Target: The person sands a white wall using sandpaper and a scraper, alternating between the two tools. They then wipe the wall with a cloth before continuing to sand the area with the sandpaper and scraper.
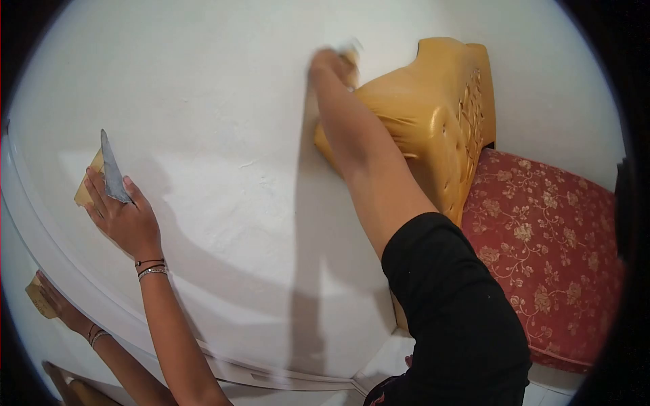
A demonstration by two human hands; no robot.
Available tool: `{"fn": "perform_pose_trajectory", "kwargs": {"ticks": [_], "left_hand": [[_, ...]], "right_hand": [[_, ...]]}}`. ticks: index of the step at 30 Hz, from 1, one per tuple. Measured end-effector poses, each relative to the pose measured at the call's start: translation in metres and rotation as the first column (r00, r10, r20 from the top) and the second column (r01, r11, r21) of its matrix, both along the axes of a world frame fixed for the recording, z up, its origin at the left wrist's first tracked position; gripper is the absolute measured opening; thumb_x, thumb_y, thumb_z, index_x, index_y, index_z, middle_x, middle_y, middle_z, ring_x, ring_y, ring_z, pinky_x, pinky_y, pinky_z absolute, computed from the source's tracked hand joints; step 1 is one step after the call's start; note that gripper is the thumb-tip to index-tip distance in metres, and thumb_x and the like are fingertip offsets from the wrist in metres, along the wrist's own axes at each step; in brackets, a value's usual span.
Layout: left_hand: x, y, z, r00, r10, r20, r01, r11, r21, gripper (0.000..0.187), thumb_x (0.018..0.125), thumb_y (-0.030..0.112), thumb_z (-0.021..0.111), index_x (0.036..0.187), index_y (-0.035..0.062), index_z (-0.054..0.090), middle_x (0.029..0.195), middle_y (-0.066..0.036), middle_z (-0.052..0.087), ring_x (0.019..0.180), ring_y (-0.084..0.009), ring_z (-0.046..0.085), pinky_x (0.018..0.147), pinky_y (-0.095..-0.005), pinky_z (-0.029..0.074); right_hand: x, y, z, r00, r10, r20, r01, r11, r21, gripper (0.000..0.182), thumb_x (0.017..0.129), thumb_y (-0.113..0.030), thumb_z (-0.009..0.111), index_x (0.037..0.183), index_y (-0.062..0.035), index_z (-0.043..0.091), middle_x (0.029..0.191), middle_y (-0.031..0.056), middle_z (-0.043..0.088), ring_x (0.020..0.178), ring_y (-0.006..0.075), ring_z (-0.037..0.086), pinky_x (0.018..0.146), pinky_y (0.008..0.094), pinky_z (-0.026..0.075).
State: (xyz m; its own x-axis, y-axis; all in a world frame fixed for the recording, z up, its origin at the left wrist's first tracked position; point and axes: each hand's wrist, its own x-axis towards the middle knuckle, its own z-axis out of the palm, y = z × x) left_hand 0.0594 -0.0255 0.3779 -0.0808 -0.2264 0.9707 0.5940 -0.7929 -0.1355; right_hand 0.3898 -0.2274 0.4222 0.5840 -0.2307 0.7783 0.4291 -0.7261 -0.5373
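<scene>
My left hand (125, 216), with dark and silver bracelets at the wrist, presses a folded piece of sandpaper (113, 177) to the white wall (223, 176). The sandpaper has a yellow-tan back, and a grey flap sticks up between my thumb and fingers. Higher and further right, my right hand (330, 63) is smeared by motion against the wall, beside the gold-covered furniture. Its fingers close around a small tan and greyish piece (351, 57), blurred but similar in colour to the left one. Thin flakes and scuffs mark the wall between my hands.
Gold stretch fabric covers a piece of furniture (413, 108) on the right, close by my right forearm. Beside it lies a red floral cushion (542, 250). A mirror-like surface with a white frame (61, 250) at left reflects my left hand.
</scene>
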Motion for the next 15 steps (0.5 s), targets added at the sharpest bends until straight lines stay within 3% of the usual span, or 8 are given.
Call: {"fn": "perform_pose_trajectory", "kwargs": {"ticks": [4, 5, 7, 8, 10, 11, 12, 15], "left_hand": [[0.0, 0.003, 0.002, 0.998, 0.065, -0.011, -0.066, 0.998, -0.005, 0.048, 0.092, 0.032, 0.035, 0.133, 0.0086, 0.03, 0.139, 0.0, 0.03, 0.129, -0.0168, 0.026, 0.106, -0.0397, 0.02], [0.001, 0.002, 0.001, 0.995, 0.101, -0.02, -0.1, 0.995, 0.006, 0.048, 0.092, 0.032, 0.035, 0.133, 0.0085, 0.03, 0.139, 0.0, 0.03, 0.129, -0.0171, 0.026, 0.105, -0.04, 0.02], [0.003, 0.002, -0.001, 0.997, 0.068, -0.021, -0.068, 0.998, 0.01, 0.047, 0.092, 0.032, 0.035, 0.132, 0.0087, 0.032, 0.139, 0.0, 0.03, 0.129, -0.0171, 0.026, 0.106, -0.0401, 0.02], [0.003, 0.003, 0.001, 0.999, 0.039, -0.01, -0.039, 0.999, 0.012, 0.046, 0.092, 0.032, 0.035, 0.132, 0.0089, 0.033, 0.139, 0.0, 0.03, 0.129, -0.017, 0.026, 0.106, -0.0402, 0.02], [0.003, 0.003, 0.001, 0.999, 0.034, -0.016, -0.034, 0.999, 0.014, 0.046, 0.092, 0.032, 0.034, 0.131, 0.0095, 0.034, 0.139, 0.0, 0.03, 0.129, -0.017, 0.026, 0.106, -0.0401, 0.02], [0.002, 0.003, 0.0, 0.999, 0.029, -0.022, -0.029, 1.0, 0.01, 0.045, 0.092, 0.032, 0.034, 0.131, 0.0101, 0.036, 0.139, 0.0, 0.03, 0.129, -0.017, 0.026, 0.106, -0.0399, 0.02], [0.0, 0.004, 0.0, 0.999, 0.035, -0.02, -0.035, 0.999, 0.008, 0.045, 0.092, 0.032, 0.034, 0.131, 0.0101, 0.036, 0.139, 0.0, 0.03, 0.129, -0.017, 0.026, 0.106, -0.0399, 0.02], [0.002, 0.006, 0.001, 0.999, 0.041, -0.018, -0.041, 0.999, 0.019, 0.046, 0.092, 0.033, 0.034, 0.131, 0.0077, 0.034, 0.138, 0.0, 0.032, 0.129, -0.0182, 0.025, 0.105, -0.0411, 0.019]], "right_hand": [[-0.014, 0.017, 0.005, 0.984, 0.083, 0.158, -0.099, 0.99, 0.097, 0.041, 0.087, -0.034, 0.036, 0.106, -0.0035, 0.056, 0.109, 0.0109, 0.056, 0.099, 0.0304, 0.053, 0.096, 0.0353, 0.03], [-0.021, 0.027, 0.004, 0.933, 0.049, 0.357, -0.101, 0.987, 0.127, 0.042, 0.087, -0.035, 0.036, 0.108, -0.0035, 0.055, 0.114, 0.0121, 0.053, 0.103, 0.0324, 0.05, 0.1, 0.0358, 0.026], [-0.044, 0.046, 0.005, 0.586, -0.105, 0.803, -0.073, 0.981, 0.182, 0.045, 0.087, -0.036, 0.036, 0.113, -0.0033, 0.052, 0.123, 0.0155, 0.047, 0.11, 0.0365, 0.044, 0.105, 0.0372, 0.02], [-0.049, 0.035, 0.006, 0.588, -0.109, 0.801, -0.074, 0.979, 0.188, 0.045, 0.087, -0.036, 0.036, 0.113, -0.0033, 0.052, 0.123, 0.0155, 0.047, 0.11, 0.0365, 0.044, 0.105, 0.0372, 0.02], [-0.047, 0.014, 0.003, 0.702, 0.258, 0.664, -0.305, 0.951, -0.047, 0.047, 0.087, -0.033, 0.036, 0.12, -0.001, 0.045, 0.126, 0.0203, 0.042, 0.114, 0.0377, 0.04, 0.102, 0.0399, 0.024], [-0.022, 0.022, 0.004, 0.75, 0.154, 0.643, -0.496, 0.775, 0.393, 0.044, 0.09, -0.031, 0.032, 0.116, -0.0001, 0.049, 0.115, 0.0215, 0.051, 0.121, 0.032, 0.035, 0.102, 0.0428, 0.023], [0.016, 0.006, 0.0, 0.968, 0.223, 0.118, -0.25, 0.91, 0.331, 0.045, 0.09, -0.03, 0.032, 0.118, 0.0029, 0.045, 0.11, 0.0196, 0.054, 0.104, 0.0314, 0.049, 0.093, 0.0375, 0.036], [-0.003, 0.018, 0.002, 0.977, 0.137, 0.166, -0.178, 0.947, 0.268, 0.043, 0.09, -0.027, 0.033, 0.12, 0.0012, 0.043, 0.116, 0.0198, 0.05, 0.112, 0.0316, 0.042, 0.095, 0.0422, 0.033]]}}
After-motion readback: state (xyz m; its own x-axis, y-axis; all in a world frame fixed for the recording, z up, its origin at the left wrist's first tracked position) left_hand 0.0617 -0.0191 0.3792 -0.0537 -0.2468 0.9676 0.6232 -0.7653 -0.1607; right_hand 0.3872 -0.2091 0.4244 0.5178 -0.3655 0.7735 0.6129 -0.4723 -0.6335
